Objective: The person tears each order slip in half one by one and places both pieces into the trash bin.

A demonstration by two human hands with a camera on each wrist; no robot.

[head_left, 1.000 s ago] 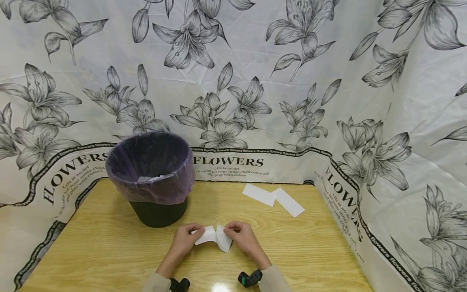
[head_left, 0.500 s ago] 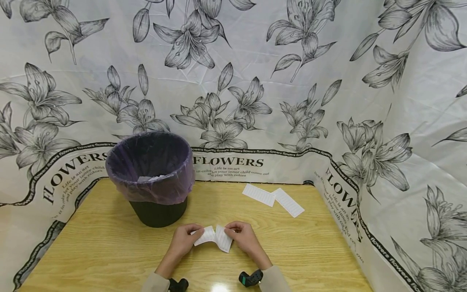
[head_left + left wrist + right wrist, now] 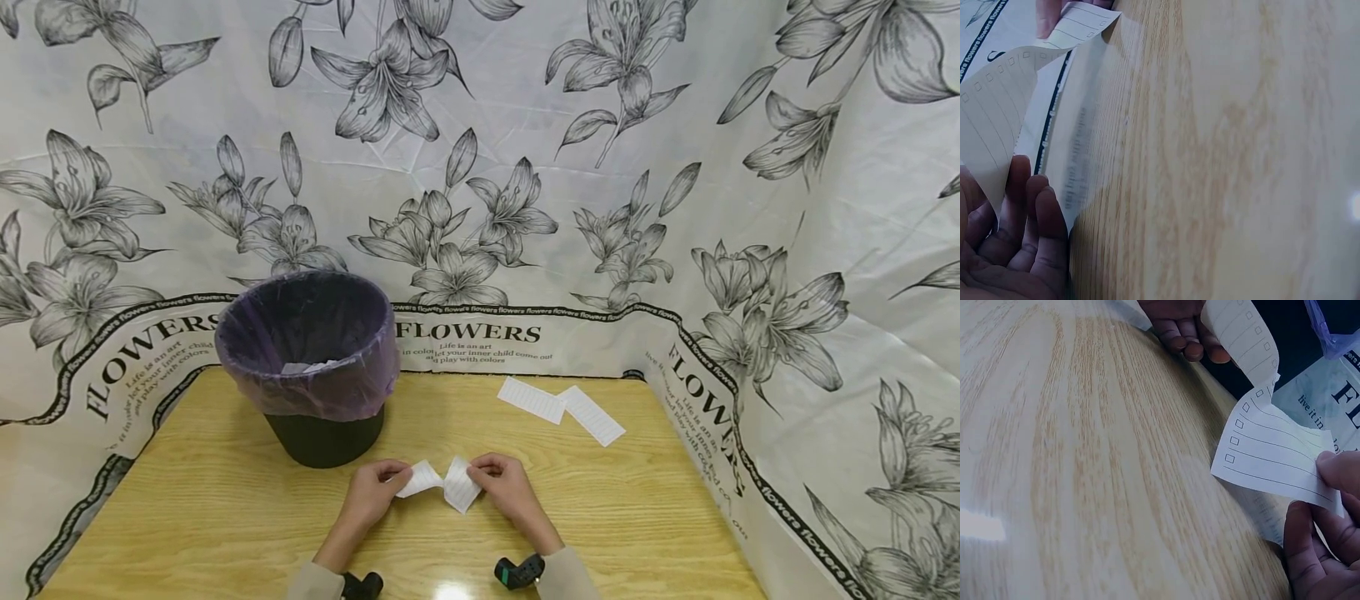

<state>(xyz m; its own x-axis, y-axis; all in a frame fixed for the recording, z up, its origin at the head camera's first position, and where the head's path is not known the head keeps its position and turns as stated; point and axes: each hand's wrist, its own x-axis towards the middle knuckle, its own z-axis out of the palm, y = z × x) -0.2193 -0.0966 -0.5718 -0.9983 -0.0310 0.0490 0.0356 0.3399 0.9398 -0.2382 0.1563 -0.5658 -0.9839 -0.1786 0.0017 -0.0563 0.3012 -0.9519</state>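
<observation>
Between both hands, above the table, is a lined checklist paper (image 3: 462, 487) with small printed boxes. A deep tear runs into it, and its two halves are joined only by a narrow bit near the lower edge. My left hand (image 3: 369, 493) pinches the left half (image 3: 997, 100) between thumb and fingers. On the other side, my right hand (image 3: 508, 485) pinches the right half (image 3: 1272, 447), thumb on top. The right wrist view shows the halves twisted at different angles around the joining bit.
A black bin (image 3: 326, 442) with a purple liner (image 3: 322, 396) stands at the back left, with white paper pieces (image 3: 297, 368) inside. Two lined paper slips (image 3: 531, 400) lie overlapping at the back right of the wooden table (image 3: 630, 517). Flower-printed cloth (image 3: 480, 333) surrounds the table.
My hands have moved slightly apart. The tear in the paper has widened and gone deeper, and the right half has tilted. The bin and the slips stay put.
</observation>
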